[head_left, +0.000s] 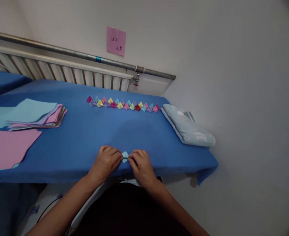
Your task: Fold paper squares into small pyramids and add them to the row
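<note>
A small light-blue folded paper piece (125, 156) lies near the front edge of the blue-covered table (85, 134). My left hand (106, 161) pinches its left side with curled fingers. My right hand (141, 164) pinches its right side, fingers curled too. Both hands rest on the cloth. Farther back, a row of several small folded paper pieces (123, 104) in pink, yellow, purple, green and red stretches across the table.
A stack of coloured paper sheets (37, 116) lies at the left, with a large pink sheet (8, 147) in front of it. A folded pale-blue towel (187, 126) sits at the right end. Behind are a radiator (61, 70) and a pink note (116, 41) on the wall.
</note>
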`<action>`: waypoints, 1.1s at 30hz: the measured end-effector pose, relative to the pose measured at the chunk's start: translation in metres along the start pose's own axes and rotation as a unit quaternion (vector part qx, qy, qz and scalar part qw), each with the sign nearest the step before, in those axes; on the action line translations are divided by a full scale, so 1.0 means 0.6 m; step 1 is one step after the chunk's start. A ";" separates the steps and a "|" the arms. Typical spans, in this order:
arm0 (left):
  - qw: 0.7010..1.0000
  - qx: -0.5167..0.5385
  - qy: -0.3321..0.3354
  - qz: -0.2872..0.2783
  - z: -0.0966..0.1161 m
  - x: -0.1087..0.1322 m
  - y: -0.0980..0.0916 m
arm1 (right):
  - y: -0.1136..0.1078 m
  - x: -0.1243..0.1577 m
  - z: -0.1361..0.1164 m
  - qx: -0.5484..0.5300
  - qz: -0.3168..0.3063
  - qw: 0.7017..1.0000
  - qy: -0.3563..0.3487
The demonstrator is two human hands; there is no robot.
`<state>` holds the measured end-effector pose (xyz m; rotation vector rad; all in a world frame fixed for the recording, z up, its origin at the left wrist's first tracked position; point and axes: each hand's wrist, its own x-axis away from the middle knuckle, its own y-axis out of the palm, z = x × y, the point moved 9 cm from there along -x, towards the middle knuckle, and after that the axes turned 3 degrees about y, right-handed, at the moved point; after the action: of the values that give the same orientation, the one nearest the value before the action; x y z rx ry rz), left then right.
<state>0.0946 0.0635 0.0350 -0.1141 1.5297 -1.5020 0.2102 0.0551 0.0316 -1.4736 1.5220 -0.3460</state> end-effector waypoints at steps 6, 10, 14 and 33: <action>0.995 0.034 -0.064 -0.064 -0.017 -0.003 0.019 | -0.001 -0.005 0.010 -0.015 0.006 0.999 0.035; 0.991 0.032 -0.107 -0.073 -0.029 -0.006 0.022 | 0.000 -0.009 0.010 -0.006 0.004 0.999 0.039; 0.984 0.021 -0.158 -0.084 -0.036 -0.009 0.023 | 0.003 -0.014 0.011 0.009 0.001 0.999 0.047; 0.962 -0.038 -0.250 -0.098 -0.045 -0.020 0.026 | 0.008 -0.024 0.024 0.015 -0.001 0.998 0.066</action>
<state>0.0917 0.0947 0.0228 -0.6572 1.1854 -1.4255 0.2156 0.0748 0.0272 -1.4530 1.6129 -0.4747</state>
